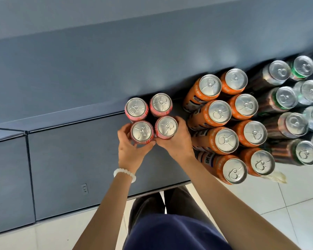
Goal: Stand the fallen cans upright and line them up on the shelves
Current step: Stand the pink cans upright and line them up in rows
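Seen from above, a grey shelf [76, 159] runs across the view with the person's two forearms reaching up onto it from below. The left arm, with a white bead bracelet [124, 175] at the wrist, comes up nearly straight, and the left hand [131, 147] curls round the near-left pink can [141, 132], thumb on its near side and fingers wrapped round its far-left flank. The right arm slants in from the lower right; the right hand [177, 139] grips the near-right pink can [166, 127], fingers reaching round its right side and the thumb low beside the left hand's thumb. Both held cans stand upright, touching each other. Just behind them stand two more pink cans [148, 106], upright, making a square of four. Further right, a block of orange cans [226, 123] stands in two rows, near the pink group. Beyond those, dark and green cans [293, 109] stand upright at the right edge, over a white tiled floor [278, 204].
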